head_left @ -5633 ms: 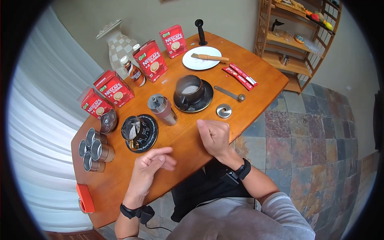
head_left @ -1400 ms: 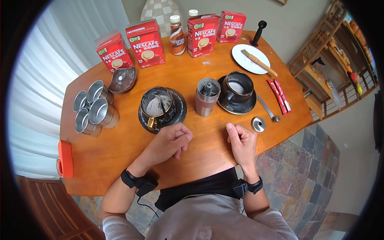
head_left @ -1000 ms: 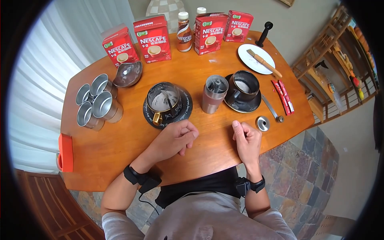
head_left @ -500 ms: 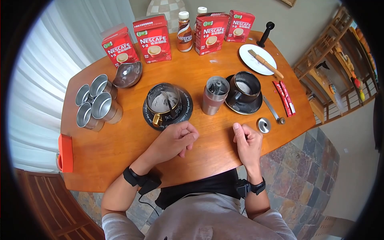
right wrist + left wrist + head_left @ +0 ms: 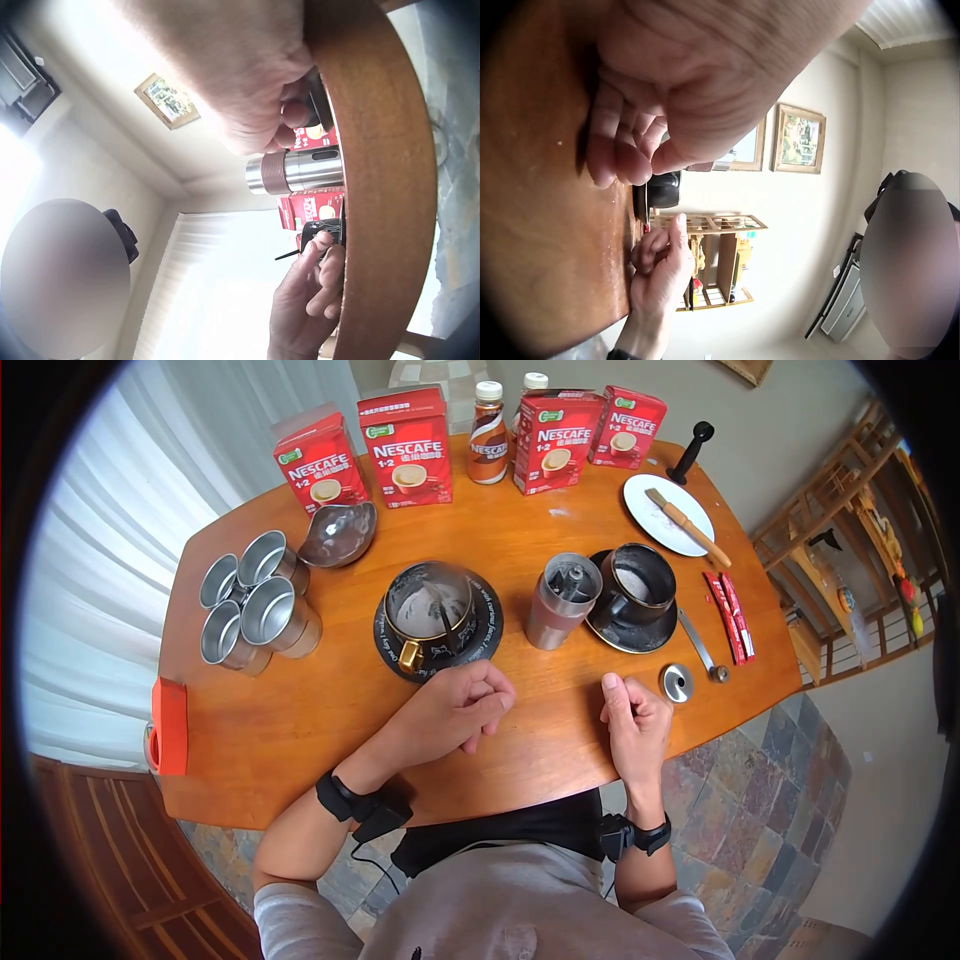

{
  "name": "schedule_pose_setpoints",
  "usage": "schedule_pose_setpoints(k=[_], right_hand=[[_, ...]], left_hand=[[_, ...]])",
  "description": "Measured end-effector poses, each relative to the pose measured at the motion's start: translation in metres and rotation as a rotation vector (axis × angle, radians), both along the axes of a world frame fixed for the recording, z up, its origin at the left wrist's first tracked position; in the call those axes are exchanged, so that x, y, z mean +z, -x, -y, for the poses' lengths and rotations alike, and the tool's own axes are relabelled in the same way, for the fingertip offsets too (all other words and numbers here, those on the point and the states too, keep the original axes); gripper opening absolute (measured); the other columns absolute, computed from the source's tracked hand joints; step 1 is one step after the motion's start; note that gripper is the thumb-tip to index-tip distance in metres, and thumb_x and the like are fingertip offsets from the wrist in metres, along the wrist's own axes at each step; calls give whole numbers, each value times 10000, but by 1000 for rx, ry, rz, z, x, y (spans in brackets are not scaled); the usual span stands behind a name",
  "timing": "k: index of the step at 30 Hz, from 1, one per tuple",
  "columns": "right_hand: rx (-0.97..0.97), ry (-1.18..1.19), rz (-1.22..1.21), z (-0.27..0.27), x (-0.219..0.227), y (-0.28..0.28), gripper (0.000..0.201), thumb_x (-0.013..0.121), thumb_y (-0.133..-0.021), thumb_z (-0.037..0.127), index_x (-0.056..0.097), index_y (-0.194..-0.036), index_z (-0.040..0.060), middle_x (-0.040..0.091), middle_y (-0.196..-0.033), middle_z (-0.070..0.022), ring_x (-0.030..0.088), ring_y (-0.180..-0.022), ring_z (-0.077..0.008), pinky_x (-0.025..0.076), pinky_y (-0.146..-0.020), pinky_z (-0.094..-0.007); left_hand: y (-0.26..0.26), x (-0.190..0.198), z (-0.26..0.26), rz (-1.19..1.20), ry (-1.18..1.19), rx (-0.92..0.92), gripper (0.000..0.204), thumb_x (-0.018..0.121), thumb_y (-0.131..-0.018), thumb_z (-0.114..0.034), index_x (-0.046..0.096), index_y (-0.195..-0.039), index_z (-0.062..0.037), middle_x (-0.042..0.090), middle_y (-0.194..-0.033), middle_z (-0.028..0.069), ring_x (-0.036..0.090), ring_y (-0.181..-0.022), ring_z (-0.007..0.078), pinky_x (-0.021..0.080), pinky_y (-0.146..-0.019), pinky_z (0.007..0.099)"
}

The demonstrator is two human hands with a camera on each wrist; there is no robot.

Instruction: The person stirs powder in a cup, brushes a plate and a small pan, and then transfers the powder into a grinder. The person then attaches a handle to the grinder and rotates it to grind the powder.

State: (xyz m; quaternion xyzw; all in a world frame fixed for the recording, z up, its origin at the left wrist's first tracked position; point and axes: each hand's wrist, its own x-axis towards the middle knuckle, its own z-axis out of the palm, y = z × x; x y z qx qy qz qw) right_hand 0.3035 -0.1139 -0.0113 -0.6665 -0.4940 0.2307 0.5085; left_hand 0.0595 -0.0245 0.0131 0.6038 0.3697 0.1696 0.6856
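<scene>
My left hand (image 5: pixel 455 710) rests on the table's near side with loosely curled fingers and holds nothing. Just beyond it, a black cup (image 5: pixel 428 600) with a gold handle stands on a black saucer (image 5: pixel 490 622) with white lettering; a thin dark stick leans in its pale contents. My right hand (image 5: pixel 638 732), also loosely curled and holding nothing, lies near a round steel lid (image 5: pixel 677 682) with a central hole. A lidless steel coffee grinder (image 5: pixel 562 605) with a brownish-pink band stands between the cups. Right of it, a second black cup (image 5: pixel 638 582) holds something whitish on a black saucer (image 5: pixel 628 640).
Red Nescafe boxes (image 5: pixel 412 450) and coffee bottles (image 5: pixel 489 435) line the back. Steel cups (image 5: pixel 270 615) and a dark bowl (image 5: pixel 338 535) stand left. A brush (image 5: pixel 685 525) lies on a white plate (image 5: pixel 650 530); red sachets (image 5: pixel 730 617) and a crank handle (image 5: pixel 697 645) lie right.
The head view has turned, so the tabletop things sit farther right in it than half a second ago. Compared with the oldest frame, the left hand's fingers are more curled. Both hands remain empty.
</scene>
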Motion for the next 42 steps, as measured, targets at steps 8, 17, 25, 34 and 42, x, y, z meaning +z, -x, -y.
schedule_pose_setpoints(k=[8, 17, 25, 34, 42], right_hand=[[-3, -9, -31, 0, 0, 0, 473, 679, -1058, 228, 585, -659, -6, 532, -556, -18, 452, -542, -66, 358, -516, -290], [-18, 47, -45, 3, -2, 1, 480, 678, -1058, 243, 587, -655, -1, 534, -557, -11, 453, -546, -64, 351, -516, -287], [-7, 33, 2, 0, 2, 0, 495, 681, -1056, 253, 573, -644, 0, 528, -546, -17, 449, -535, -68, 347, -506, -296], [16, -20, 35, -1, 2, 1, 477, 680, -1051, 245, 580, -656, -4, 525, -544, -27, 451, -521, -68, 350, -495, -299], [20, -43, 175, -1, 0, 4, 457, 714, -1015, 220, 552, -653, -8, 502, -550, -101, 454, -473, -180, 347, -486, -362]], left_hand=[[2, -7, 1, 32, -2, 24, 181, 649, -1042, -140, 509, -951, -69, 631, -770, 17, 554, -552, 55, 435, -511, 225], [2, 0, 1, -75, -81, -58, 343, 677, -1032, -164, 534, -736, -68, 612, -693, -2, 570, -567, 51, 448, -541, 227], [5, 1, -3, 69, 44, -60, 126, 692, -1015, -131, 618, -982, -34, 657, -847, 25, 602, -635, 72, 473, -589, 228], [34, 69, 18, 46, -169, -6, 158, 695, -1039, -191, 659, -1017, -39, 635, -828, -22, 596, -663, 50, 473, -564, 201], [65, 50, -16, -145, -396, 501, 381, 674, -1065, -319, 572, -785, -83, 512, -634, -67, 456, -514, 16, 361, -460, 210]])
